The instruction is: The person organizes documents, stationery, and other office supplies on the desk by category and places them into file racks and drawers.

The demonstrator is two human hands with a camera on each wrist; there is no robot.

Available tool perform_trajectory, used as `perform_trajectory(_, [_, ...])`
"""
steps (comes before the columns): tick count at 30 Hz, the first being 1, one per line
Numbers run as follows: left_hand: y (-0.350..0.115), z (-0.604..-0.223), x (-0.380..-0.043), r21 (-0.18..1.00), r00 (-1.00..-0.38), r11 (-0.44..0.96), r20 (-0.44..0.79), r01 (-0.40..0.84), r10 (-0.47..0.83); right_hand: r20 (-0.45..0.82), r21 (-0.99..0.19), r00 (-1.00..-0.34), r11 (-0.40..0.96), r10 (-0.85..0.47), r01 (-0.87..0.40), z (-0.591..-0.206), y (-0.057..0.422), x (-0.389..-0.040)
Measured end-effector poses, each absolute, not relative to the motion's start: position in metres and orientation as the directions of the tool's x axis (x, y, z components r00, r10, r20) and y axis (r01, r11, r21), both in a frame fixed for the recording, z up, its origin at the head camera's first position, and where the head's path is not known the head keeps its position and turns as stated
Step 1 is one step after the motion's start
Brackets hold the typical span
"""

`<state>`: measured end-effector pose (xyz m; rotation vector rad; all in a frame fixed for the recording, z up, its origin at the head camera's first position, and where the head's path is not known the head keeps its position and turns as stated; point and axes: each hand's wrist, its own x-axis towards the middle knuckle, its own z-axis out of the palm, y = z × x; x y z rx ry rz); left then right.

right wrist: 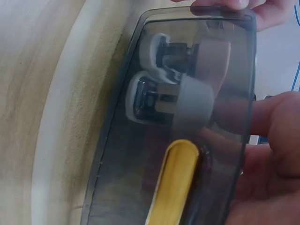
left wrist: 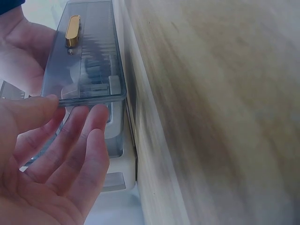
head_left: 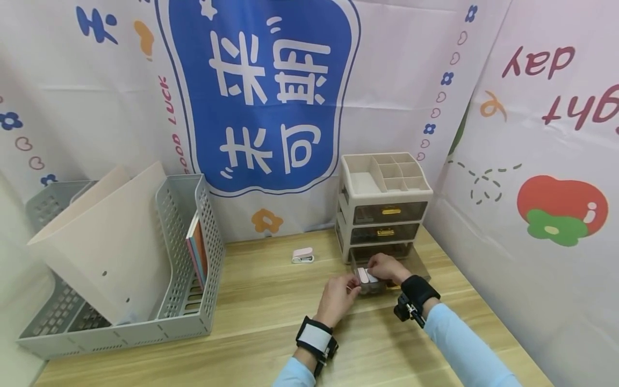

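Note:
The lowest drawer (head_left: 415, 263) of a small cabinet is pulled out; it is smoky see-through plastic with a gold handle (right wrist: 174, 183). At its left front corner my left hand (head_left: 335, 298) pinches the rim between thumb and fingers. Inside that corner a pink mini stapler (head_left: 362, 276) and a pale grey one (right wrist: 193, 103) stand side by side. My right hand (head_left: 387, 267) reaches into the drawer from above and its fingers hold the grey stapler; the drawer front partly veils this grip in the right wrist view. Another pink and white mini stapler (head_left: 302, 255) lies on the table left of the cabinet.
The beige cabinet (head_left: 344, 226) has two closed drawers above and a divided tray on top. A grey file rack (head_left: 188, 330) with a large pale folder (head_left: 116, 258) and thin books (head_left: 197, 250) stands at the left. Printed cloth hangs behind and at the right.

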<state>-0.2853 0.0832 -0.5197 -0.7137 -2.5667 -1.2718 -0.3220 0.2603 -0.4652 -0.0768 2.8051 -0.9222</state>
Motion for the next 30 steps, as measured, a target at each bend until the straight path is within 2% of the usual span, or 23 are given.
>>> perform_trajectory(9, [0.069,-0.518,-0.28,0.689,-0.871,0.535,0.358,0.489,0.335,-0.133,-0.593,-0.988,0.805,-0.077,0.017,-0.468,0.248,-0.324])
perform_trajectory(15, [0.056,-0.512,-0.273,0.699,-0.872,0.524,0.354,0.487,0.339,0.042,-0.614,-0.999,0.788,-0.018,-0.04,-0.458,0.237,-0.321])
perform_trajectory(18, [0.045,-0.509,-0.268,0.714,-0.868,0.497,0.368,0.494,0.334,0.13,-0.618,-0.99,0.778,-0.045,-0.117,-0.448,0.227,-0.318])
perform_trajectory(22, [0.029,-0.506,-0.263,0.733,-0.868,0.469,0.387,0.494,0.31,0.188,-0.621,-0.974,0.753,-0.127,-0.218,-0.433,0.209,-0.314])
perform_trajectory(27, [0.012,-0.501,-0.26,0.75,-0.882,0.465,0.393,0.47,0.26,0.216,-0.598,-0.96,0.753,-0.179,-0.275,-0.426,0.183,-0.322])
perform_trajectory(30, [0.002,-0.496,-0.263,0.768,-0.892,0.453,0.397,0.453,0.218,0.203,-0.586,-0.958,0.759,-0.204,-0.285,-0.428,0.164,-0.338])
